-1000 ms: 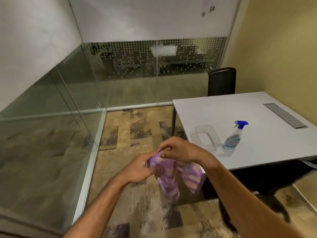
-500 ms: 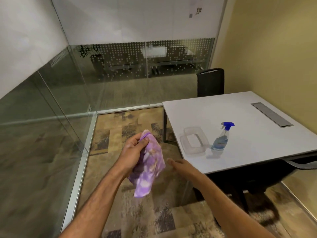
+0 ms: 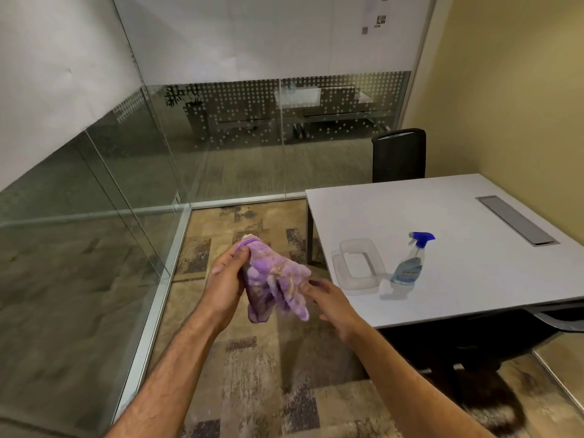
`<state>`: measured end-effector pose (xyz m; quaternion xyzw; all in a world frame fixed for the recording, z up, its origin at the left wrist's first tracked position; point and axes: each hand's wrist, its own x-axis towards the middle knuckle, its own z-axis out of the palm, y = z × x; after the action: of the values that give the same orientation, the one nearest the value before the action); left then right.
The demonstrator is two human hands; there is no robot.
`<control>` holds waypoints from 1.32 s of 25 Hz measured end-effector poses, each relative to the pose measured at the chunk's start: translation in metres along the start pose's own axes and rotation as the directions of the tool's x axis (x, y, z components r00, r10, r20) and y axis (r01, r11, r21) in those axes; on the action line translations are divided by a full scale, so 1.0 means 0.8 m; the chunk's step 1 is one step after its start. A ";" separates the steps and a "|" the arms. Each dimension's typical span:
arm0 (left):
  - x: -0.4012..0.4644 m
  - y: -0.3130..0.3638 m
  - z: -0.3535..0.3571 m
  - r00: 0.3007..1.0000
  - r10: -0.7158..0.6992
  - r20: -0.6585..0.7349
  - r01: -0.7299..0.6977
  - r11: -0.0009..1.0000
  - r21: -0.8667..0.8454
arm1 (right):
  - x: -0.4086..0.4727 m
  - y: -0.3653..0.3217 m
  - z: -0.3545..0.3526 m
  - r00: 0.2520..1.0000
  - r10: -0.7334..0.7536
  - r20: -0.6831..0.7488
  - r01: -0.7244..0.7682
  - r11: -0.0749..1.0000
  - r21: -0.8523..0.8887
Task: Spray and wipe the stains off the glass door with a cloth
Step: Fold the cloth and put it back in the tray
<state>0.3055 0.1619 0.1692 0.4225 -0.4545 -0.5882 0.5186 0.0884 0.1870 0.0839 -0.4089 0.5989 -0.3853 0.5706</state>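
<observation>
Head-worn camera looks forward and down at the floor point(image 3: 252, 358).

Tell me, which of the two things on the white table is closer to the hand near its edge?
The clear plastic container. It lies near the table's front left corner, just beyond the right hand, while the blue-capped spray bottle stands farther right.

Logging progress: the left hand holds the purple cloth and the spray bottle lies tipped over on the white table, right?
Not quite. In the head view the spray bottle stands upright on the white table; the left hand does hold the purple cloth.
</observation>
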 end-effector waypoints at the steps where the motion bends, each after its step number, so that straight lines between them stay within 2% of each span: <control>1: -0.001 -0.003 0.003 1.000 -0.003 -0.009 0.003 1.000 -0.001 | 0.002 0.003 -0.002 0.997 -0.001 0.083 -0.005 0.997 0.075; 3: -0.002 -0.007 0.009 1.000 -0.015 -0.023 0.015 1.000 -0.006 | 0.010 0.010 0.003 0.971 0.016 0.239 -0.080 0.963 0.259; 6: -0.004 -0.008 0.012 0.997 -0.032 -0.064 0.031 0.999 -0.014 | 0.013 0.006 0.001 0.945 0.026 0.326 -0.193 0.851 0.489; 8: -0.006 -0.005 0.009 0.996 -0.023 -0.082 0.024 1.000 0.007 | 0.013 -0.001 -0.013 0.950 -0.010 0.311 -0.173 0.812 0.558; 10: -0.007 -0.002 0.006 0.993 0.003 -0.115 0.002 0.999 0.048 | 0.014 -0.014 -0.034 0.975 -0.062 0.216 -0.075 0.817 0.572; 13: -0.007 0.000 0.004 0.974 0.029 -0.223 -0.017 0.998 0.056 | 0.013 -0.028 -0.064 0.984 -0.152 0.094 0.080 0.845 0.529; 14: -0.007 -0.001 0.005 0.969 0.024 -0.247 -0.012 0.999 0.050 | 0.010 -0.031 -0.073 0.976 -0.198 0.088 0.142 0.889 0.435; 15: -0.006 -0.002 0.004 0.962 0.018 -0.273 -0.002 0.998 0.059 | 0.008 -0.034 -0.081 0.966 -0.244 0.083 0.214 0.940 0.267; 17: -0.004 -0.005 0.002 0.947 0.014 -0.321 0.031 0.990 0.136 | 0.006 -0.037 -0.096 0.946 -0.314 0.074 0.321 0.942 -0.101; 18: -0.002 -0.007 0.000 0.940 0.021 -0.340 0.045 0.981 0.187 | 0.006 -0.039 -0.102 0.936 -0.347 0.055 0.351 0.913 -0.208; 20: 0.002 -0.011 -0.005 0.913 0.068 -0.403 0.044 0.964 0.262 | 0.008 -0.042 -0.114 0.921 -0.388 -0.019 0.366 0.884 -0.292; 22: 0.006 -0.012 -0.009 0.881 0.124 -0.457 0.010 0.960 0.279 | 0.012 -0.044 -0.126 0.917 -0.391 -0.077 0.347 0.879 -0.326; 25: 0.007 -0.010 -0.008 0.907 0.106 -0.406 -0.007 0.971 0.238 | 0.011 -0.045 -0.143 0.929 -0.363 -0.073 0.318 0.884 -0.344; 28: 0.005 -0.011 -0.001 0.938 0.067 -0.341 0.012 0.974 0.225 | 0.006 -0.045 -0.146 0.953 -0.292 -0.077 0.277 0.946 -0.168; 33: 0.006 -0.015 0.023 0.964 -0.008 -0.266 0.089 0.952 0.292 | 0.003 -0.050 -0.129 0.964 -0.159 -0.213 0.179 0.981 0.076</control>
<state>0.2841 0.1594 0.1617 0.5818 -0.4557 -0.4636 0.4888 -0.0124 0.1693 0.1255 -0.3891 0.5987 -0.5007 0.4893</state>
